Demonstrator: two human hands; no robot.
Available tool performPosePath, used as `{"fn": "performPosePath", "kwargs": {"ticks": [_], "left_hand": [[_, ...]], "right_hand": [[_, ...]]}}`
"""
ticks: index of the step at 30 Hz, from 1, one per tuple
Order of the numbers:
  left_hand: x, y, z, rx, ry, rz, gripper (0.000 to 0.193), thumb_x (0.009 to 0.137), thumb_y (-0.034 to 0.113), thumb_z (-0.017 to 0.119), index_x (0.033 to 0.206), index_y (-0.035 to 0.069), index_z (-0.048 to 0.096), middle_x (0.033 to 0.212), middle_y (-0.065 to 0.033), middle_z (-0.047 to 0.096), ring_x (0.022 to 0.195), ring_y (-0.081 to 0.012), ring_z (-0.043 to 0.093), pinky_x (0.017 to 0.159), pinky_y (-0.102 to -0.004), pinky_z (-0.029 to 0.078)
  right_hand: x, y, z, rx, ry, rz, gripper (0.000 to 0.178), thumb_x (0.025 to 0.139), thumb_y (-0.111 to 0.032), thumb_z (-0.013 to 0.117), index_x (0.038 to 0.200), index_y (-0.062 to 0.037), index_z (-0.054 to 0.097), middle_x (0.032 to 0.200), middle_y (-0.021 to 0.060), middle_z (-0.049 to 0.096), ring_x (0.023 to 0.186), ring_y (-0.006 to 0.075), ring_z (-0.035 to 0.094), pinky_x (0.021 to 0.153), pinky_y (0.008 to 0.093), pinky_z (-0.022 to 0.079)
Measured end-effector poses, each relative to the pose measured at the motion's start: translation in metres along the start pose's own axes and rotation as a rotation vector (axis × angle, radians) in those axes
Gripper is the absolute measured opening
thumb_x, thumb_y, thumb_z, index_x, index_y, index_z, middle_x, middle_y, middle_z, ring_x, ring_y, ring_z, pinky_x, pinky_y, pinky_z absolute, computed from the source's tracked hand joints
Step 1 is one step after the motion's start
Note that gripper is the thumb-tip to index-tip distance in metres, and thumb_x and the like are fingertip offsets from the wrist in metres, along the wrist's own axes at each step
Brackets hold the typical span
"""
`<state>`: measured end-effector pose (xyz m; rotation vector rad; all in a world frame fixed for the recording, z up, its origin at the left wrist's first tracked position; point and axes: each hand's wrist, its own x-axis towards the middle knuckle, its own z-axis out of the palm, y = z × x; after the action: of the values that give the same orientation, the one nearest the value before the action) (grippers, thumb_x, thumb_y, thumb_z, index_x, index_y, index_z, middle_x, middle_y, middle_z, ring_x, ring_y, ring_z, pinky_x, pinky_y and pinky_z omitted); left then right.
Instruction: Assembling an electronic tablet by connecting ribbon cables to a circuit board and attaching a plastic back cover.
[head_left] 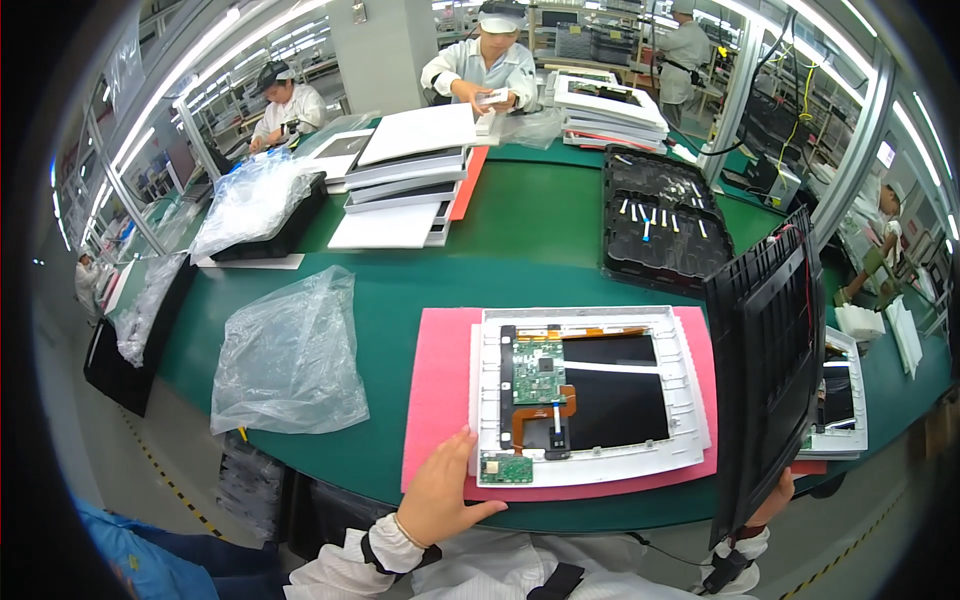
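A white device housing (pixel 690 400) lies open side up on a pink foam sheet (pixel 435 370). Inside it are a green circuit board (pixel 538 372), orange flat cables, a dark panel (pixel 615 405) and a smaller green board (pixel 507 469) at the near left corner. My left hand (pixel 445 490), thumb and fingers spread, rests by that corner with its fingertips at the housing's edge. At the right, my right hand (pixel 775 498) grips the lower edge of a black ribbed plastic panel (pixel 765 370), tilted upright. The panel hides most of that hand's fingers.
A clear plastic bag (pixel 290 360) lies at left on the green table (pixel 400 275). Beyond stand stacked white panels (pixel 405 185) and a black tray (pixel 660 215) holding small flat cables. Another white housing (pixel 845 400) sits behind the black panel. A co-worker (pixel 485 75) works across the table.
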<state>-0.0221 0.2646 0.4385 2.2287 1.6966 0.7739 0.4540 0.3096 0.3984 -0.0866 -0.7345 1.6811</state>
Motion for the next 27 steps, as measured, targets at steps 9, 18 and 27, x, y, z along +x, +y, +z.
{"fn": "performPosePath", "kwargs": {"ticks": [9, 18, 27], "left_hand": [[-0.002, -0.011, 0.025, 0.004, 0.124, -0.117, 0.072, 0.07, 0.023, 0.08, 0.13, -0.003, 0.049, 0.13, -0.0201, 0.053, 0.116, -0.0362, 0.054, 0.098, -0.0417, 0.044], [-0.001, -0.039, 0.007, -0.031, 0.135, -0.172, 0.06, 0.073, 0.016, 0.078, 0.126, -0.001, 0.054, 0.131, -0.017, 0.055, 0.115, -0.0352, 0.055, 0.098, -0.0407, 0.045], [0.007, -0.029, -0.064, -0.05, 0.095, -0.164, 0.042, 0.083, 0.018, 0.071, 0.119, 0.0, 0.059, 0.117, -0.0192, 0.061, 0.11, -0.0358, 0.059, 0.093, -0.04, 0.047]], "right_hand": [[-0.028, 0.003, -0.033, 0.025, 0.069, -0.059, 0.056, 0.095, -0.023, 0.046, 0.144, 0.0023, 0.034, 0.142, 0.0245, 0.042, 0.126, 0.0409, 0.048, 0.107, 0.0585, 0.038], [0.011, 0.001, 0.019, -0.117, 0.193, -0.066, 0.059, 0.083, -0.001, 0.062, 0.138, 0.0046, 0.04, 0.137, 0.0251, 0.048, 0.12, 0.0414, 0.054, 0.102, 0.0544, 0.045], [0.025, -0.025, 0.06, -0.841, 0.224, -0.398, 0.061, 0.078, -0.009, 0.076, 0.131, 0.0022, 0.048, 0.125, 0.0176, 0.058, 0.112, 0.0269, 0.059, 0.098, 0.037, 0.046]]}}
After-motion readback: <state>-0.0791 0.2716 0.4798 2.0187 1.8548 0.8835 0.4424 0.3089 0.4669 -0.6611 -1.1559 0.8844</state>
